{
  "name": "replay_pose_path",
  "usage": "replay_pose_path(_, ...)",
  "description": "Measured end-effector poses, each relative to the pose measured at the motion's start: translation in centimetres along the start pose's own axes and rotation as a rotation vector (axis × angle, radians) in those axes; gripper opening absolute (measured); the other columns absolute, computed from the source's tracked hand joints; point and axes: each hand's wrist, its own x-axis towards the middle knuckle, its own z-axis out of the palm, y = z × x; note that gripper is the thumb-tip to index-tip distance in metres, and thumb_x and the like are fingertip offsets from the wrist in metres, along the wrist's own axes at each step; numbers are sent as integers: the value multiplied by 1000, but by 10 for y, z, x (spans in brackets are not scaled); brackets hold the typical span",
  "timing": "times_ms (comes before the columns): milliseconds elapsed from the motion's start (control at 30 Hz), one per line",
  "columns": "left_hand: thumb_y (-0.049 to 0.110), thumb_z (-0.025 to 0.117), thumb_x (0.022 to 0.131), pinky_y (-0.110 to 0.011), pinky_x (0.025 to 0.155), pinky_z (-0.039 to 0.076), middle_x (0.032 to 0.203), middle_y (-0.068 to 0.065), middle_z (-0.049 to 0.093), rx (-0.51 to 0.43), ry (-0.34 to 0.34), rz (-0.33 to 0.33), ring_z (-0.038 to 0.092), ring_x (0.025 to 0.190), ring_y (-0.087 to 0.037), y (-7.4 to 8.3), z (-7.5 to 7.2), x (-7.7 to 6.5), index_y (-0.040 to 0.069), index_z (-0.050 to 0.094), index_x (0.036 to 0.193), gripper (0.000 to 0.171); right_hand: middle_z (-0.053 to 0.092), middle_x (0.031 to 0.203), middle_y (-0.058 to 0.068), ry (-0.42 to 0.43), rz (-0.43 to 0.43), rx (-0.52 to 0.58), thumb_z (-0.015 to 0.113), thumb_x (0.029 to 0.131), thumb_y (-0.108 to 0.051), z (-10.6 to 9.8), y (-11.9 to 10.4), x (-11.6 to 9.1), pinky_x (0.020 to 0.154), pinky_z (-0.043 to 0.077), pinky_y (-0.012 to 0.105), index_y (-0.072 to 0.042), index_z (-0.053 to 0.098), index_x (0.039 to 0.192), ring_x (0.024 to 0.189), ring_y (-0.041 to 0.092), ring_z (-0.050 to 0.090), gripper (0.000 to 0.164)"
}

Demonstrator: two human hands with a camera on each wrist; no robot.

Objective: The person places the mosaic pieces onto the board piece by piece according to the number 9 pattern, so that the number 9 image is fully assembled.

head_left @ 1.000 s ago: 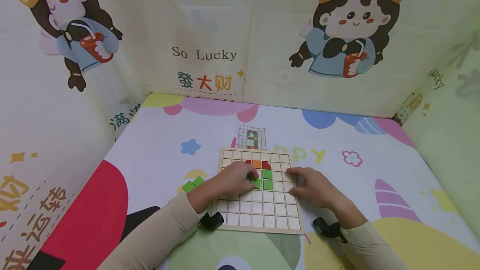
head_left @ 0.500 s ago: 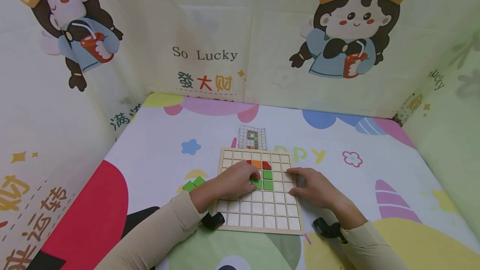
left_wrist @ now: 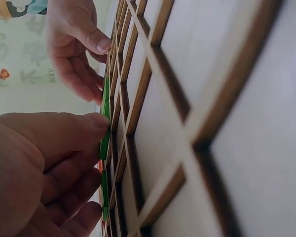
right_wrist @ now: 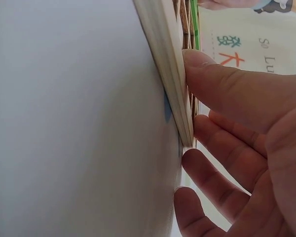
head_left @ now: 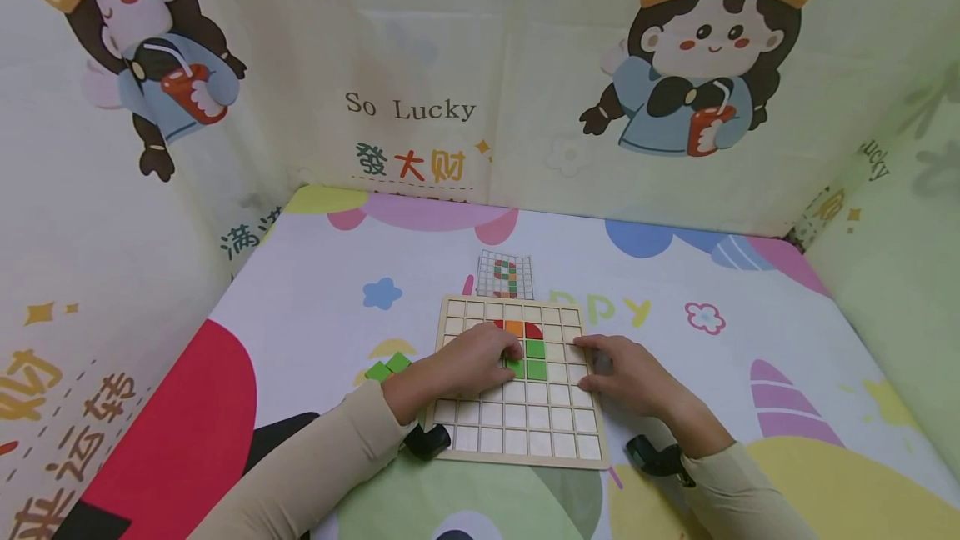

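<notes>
- Over the near rows of the board (head_left: 517,417), we could come in low from the front, between the left wrist camera (head_left: 427,443) and the right wrist camera (head_left: 654,457).
- Our left hand (head_left: 474,361) and left sleeve (head_left: 322,461) bar the board's left middle, and loose green tiles (head_left: 387,367) lie just beyond that wrist.
- Our right hand (head_left: 633,373), thumb and index finger touching the right rim, blocks entry from that side.
- Between both hands, we have a lane over the right-hand columns.
- Raised wooden strips (left_wrist: 163,190) stand against any sideways slide.
- Past the far rim, the pattern card (head_left: 504,275) lies flat; we could cross above it.
</notes>
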Motion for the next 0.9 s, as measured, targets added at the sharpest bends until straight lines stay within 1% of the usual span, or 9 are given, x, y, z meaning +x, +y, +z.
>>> replay_pose_path(233,12,73,90,-28,92,48,104,6,69,-27,-3,-3,57,103,-12,-1,1,0,10,73,111,22,58,134,19,-2,-2,-4,80,85,-17,1,0,0,103,38,59,-1,59,135,127,43,50,56)
replay_pose_path(667,11,72,90,-26,91,49,105,7,72,-66,-4,22,61,103,-9,-6,0,0,10,75,113,23,59,133,18,1,-8,-8,80,85,-17,-2,-2,0,103,39,59,-1,60,134,126,42,50,56)
replay_pose_path(900,11,72,90,-26,92,49,109,7,72,-102,-19,1,62,105,-8,-6,-1,-1,10,74,117,27,59,133,19,2,-8,-6,80,85,-17,-2,-2,1,103,39,59,-1,60,134,127,43,50,56)
